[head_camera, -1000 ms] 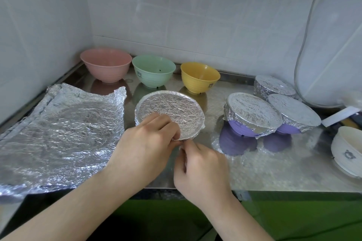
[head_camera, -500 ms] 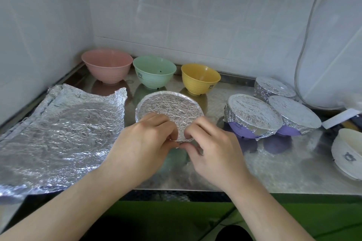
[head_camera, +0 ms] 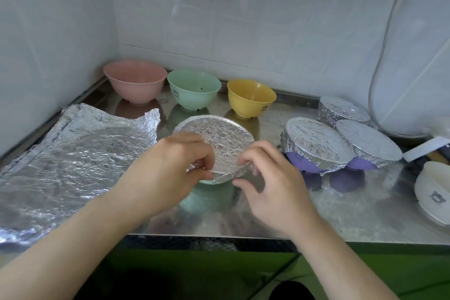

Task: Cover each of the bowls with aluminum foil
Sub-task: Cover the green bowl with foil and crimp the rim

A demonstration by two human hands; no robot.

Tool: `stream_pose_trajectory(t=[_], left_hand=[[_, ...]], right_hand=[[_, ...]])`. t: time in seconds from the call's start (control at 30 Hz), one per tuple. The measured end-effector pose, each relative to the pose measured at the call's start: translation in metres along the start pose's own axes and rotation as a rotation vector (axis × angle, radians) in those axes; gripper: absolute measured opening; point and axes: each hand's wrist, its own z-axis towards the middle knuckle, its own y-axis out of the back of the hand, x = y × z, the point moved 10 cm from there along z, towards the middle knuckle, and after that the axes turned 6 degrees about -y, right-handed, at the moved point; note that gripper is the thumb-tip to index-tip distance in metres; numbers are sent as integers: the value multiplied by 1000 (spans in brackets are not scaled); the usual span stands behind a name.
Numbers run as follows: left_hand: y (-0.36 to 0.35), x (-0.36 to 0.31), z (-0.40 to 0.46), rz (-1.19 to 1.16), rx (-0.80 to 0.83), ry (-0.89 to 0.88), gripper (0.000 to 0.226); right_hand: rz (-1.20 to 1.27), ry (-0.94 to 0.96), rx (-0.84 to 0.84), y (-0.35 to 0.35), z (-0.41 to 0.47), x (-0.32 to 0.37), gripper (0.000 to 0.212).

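Observation:
A green bowl [head_camera: 207, 181] capped with crinkled foil [head_camera: 219, 139] sits at the counter's middle, tilted toward me. My left hand [head_camera: 170, 168] pinches the foil's near rim between thumb and fingers. My right hand [head_camera: 272, 182] curls round the rim's near right side, fingers on the foil edge. Along the back wall stand uncovered pink [head_camera: 135, 84], green [head_camera: 193, 89] and yellow [head_camera: 250, 97] bowls. Three foil-covered bowls [head_camera: 316, 143] cluster at the right, two of them purple.
A large loose foil sheet [head_camera: 73, 158] lies spread on the left of the steel counter [head_camera: 341, 214]. A white bowl [head_camera: 433, 192] sits at the right edge, with a white appliance and cord [head_camera: 379, 56] behind. Tiled walls close the back and left.
The foil-capped bowl has tipped up toward me, showing its green underside. My right hand moved up from below the rim to its right side; my left hand kept its pinch.

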Motion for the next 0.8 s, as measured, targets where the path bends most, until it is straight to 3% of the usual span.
stream_pose_trajectory(t=[0.2,0.27,0.37,0.8], left_hand=[[5,2,-4,25,74,21,24],[-1,-8,-5,88,51,-10,27],[-6,-16,-5,179,-44,-63,14],[-4,-3,-2,-9,-30,-40,21]], right_hand=[[71,7,-5,0,7,-5,13],[67,28,-8,-4,9,2,11],[109,38,7,-8,11,7,9],[-65,151,-47,-4,9,6,19]])
